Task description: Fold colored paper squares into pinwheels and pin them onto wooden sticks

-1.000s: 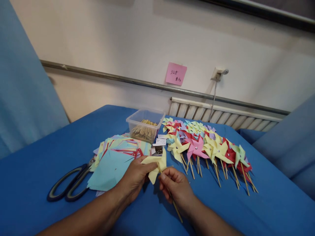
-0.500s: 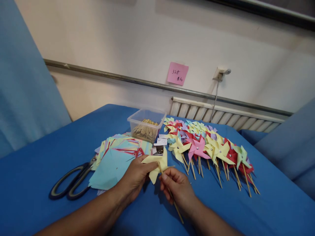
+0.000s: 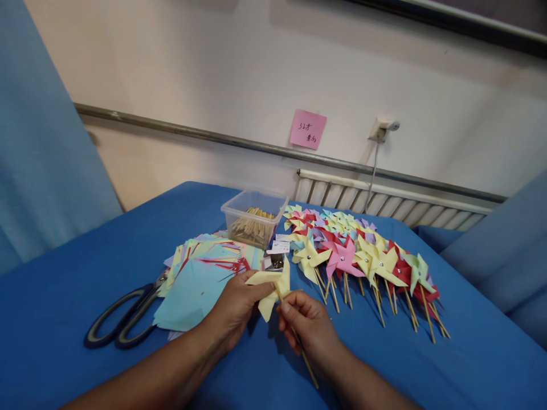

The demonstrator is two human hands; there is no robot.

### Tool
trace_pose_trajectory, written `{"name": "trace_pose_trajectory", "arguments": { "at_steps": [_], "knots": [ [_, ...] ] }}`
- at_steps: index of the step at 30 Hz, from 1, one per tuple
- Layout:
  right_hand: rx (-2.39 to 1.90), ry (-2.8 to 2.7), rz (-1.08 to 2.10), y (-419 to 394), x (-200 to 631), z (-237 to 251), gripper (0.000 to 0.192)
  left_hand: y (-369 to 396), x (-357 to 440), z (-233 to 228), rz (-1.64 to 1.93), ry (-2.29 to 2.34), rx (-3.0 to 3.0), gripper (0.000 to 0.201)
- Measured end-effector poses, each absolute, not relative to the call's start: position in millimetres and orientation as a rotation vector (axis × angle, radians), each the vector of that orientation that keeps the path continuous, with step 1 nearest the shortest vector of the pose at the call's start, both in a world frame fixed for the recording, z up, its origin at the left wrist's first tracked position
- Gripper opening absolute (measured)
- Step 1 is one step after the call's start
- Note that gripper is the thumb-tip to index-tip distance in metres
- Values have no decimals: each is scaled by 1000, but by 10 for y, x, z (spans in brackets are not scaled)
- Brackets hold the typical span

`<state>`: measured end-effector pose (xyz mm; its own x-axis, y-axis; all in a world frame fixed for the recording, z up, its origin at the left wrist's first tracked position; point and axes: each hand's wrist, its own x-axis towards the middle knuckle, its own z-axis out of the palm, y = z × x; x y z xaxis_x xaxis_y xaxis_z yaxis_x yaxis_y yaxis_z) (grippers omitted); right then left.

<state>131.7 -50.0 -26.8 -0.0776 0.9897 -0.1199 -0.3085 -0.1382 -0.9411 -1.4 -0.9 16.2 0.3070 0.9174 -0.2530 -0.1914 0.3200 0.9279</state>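
Observation:
My left hand (image 3: 233, 307) pinches a folded pale yellow paper pinwheel (image 3: 272, 288) just above the blue table (image 3: 64, 273). My right hand (image 3: 308, 327) grips a thin wooden stick (image 3: 308, 367) that runs up behind the yellow paper and sticks out below my fist. Both hands meet at the paper, near the table's front middle. To the left of my hands lies a stack of coloured paper squares (image 3: 194, 279).
Many finished pinwheels (image 3: 363, 256) on sticks lie in a row to the right. A clear plastic box of sticks (image 3: 253, 219) stands behind, with a small pin container (image 3: 274, 261) in front of it. Black-handled scissors (image 3: 119, 319) lie at the left.

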Motion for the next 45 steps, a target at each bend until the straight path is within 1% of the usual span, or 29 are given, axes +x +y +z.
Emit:
{"name": "trace_pose_trajectory", "arguments": {
  "at_steps": [11,28,37,43,45],
  "knots": [
    [-1058,-901,1512,-481,1326,-245,43,-11,-13,221,932,1044,964,24],
    [-1044,-831,1555,-494,1323,-246,44,7,-51,257,939,1177,1239,23],
    [-1024,-788,1562,-469,1329,-234,46,-32,-19,305,926,1057,1151,27],
    [-1033,-816,1497,-427,1379,-274,47,-20,-44,314,914,989,1241,17],
    [-1034,-806,1488,-424,1386,-270,47,-23,-61,303,906,976,1265,17]
  ]
}}
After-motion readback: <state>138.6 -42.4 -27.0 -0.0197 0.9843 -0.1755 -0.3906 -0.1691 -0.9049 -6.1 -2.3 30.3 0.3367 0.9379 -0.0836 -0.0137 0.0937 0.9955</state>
